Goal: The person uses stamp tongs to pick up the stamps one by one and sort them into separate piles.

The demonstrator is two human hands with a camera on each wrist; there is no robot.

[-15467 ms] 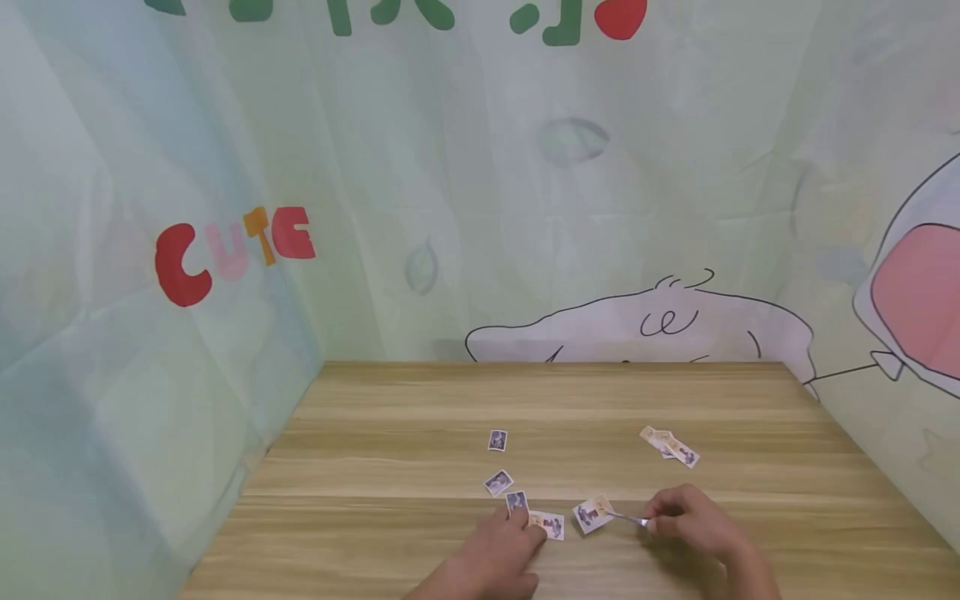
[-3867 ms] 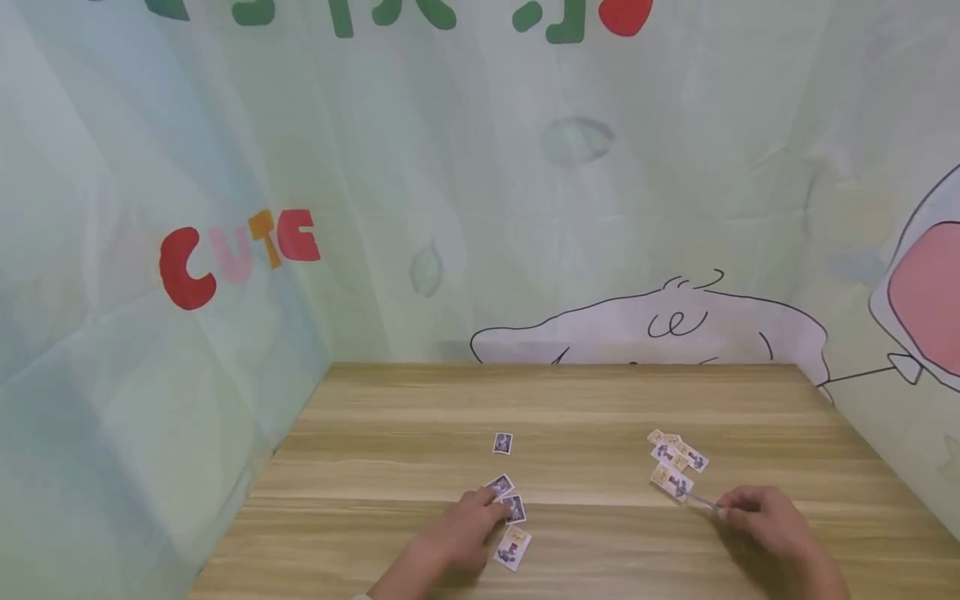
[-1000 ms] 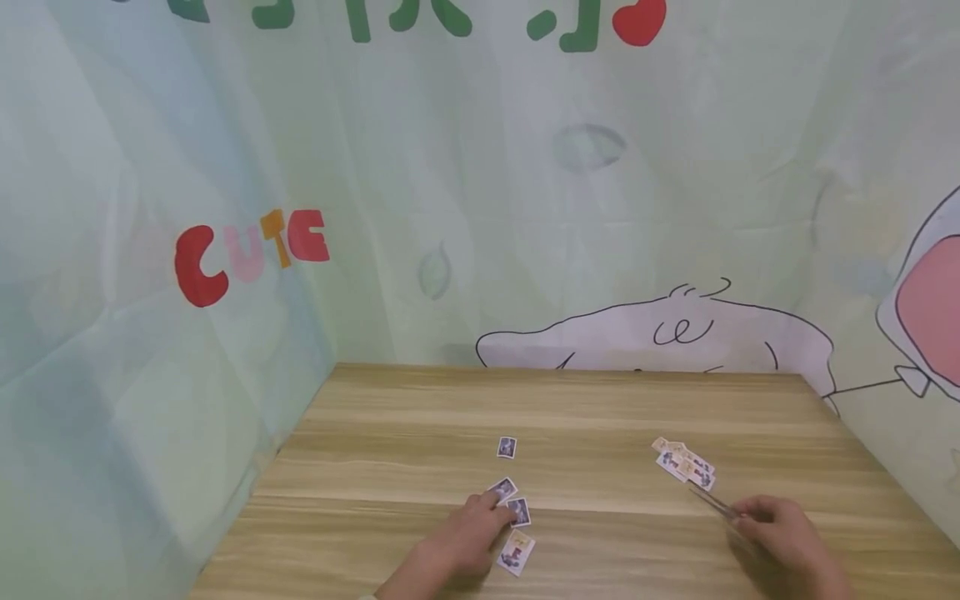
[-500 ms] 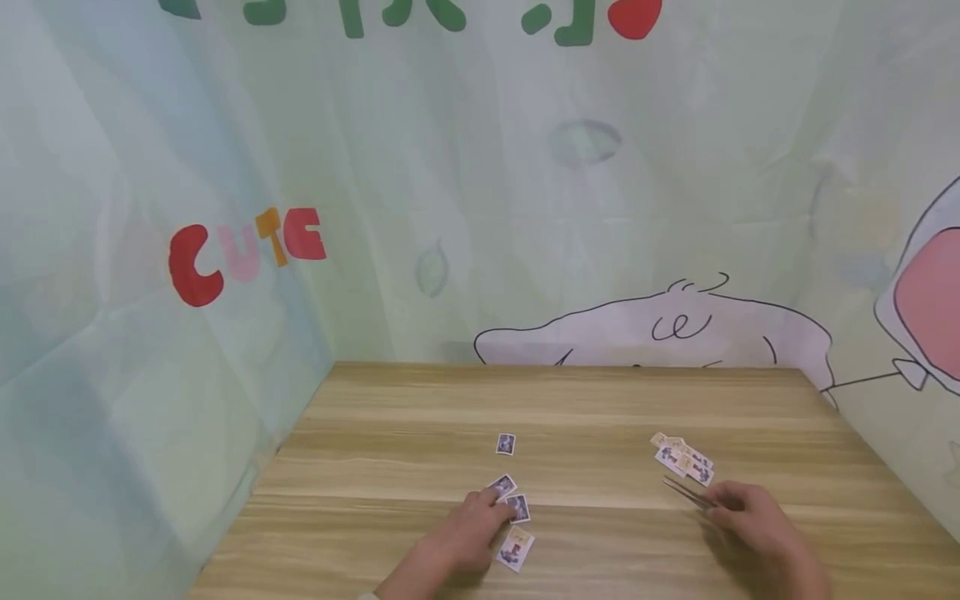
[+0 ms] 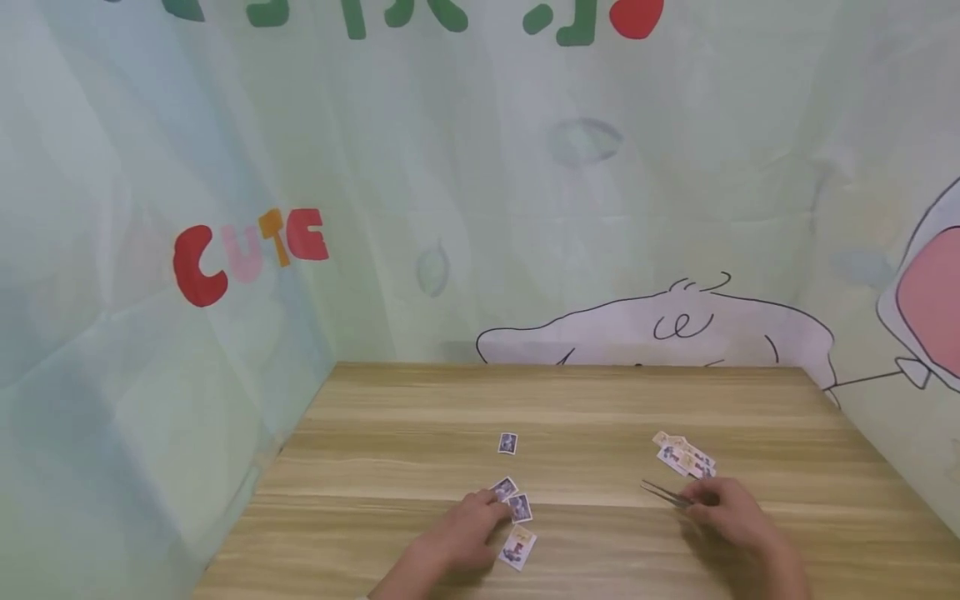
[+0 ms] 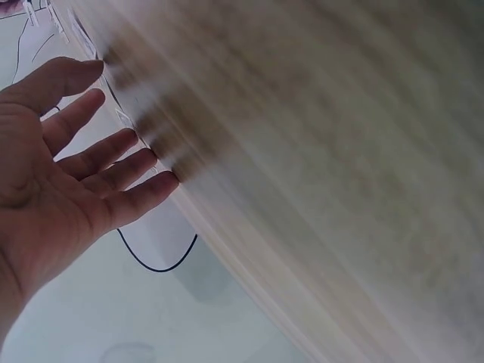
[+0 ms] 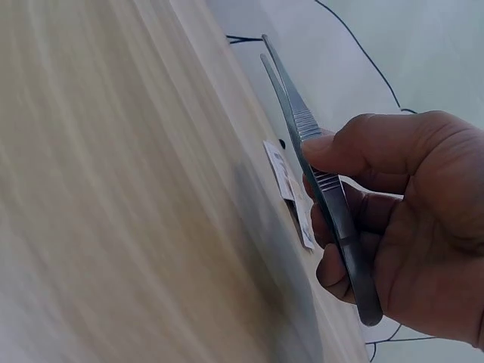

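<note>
My left hand [image 5: 465,533] lies at the left row of stamps, its fingertips touching a blue stamp [image 5: 520,508] and the tilted one [image 5: 506,487] above it. In the left wrist view, the fingers of the left hand [image 6: 60,174] reach out loosely to the tabletop. A cream stamp with a figure [image 5: 517,547] lies just nearer than these. My right hand [image 5: 735,512] pinches metal tweezers [image 5: 666,494] between thumb and fingers. Their tips stand slightly apart with nothing between them, left of an overlapping pile of cream stamps [image 5: 675,457].
One more blue stamp [image 5: 507,443] lies alone farther back on the wooden table [image 5: 420,417]. A printed cloth backdrop [image 5: 405,183] rises behind the table and along both sides.
The tweezers let go of a cream stamp, now on the right pile, which has grown since the oldest frame. They have since swung left from the pile. The left hand stays put lately.
</note>
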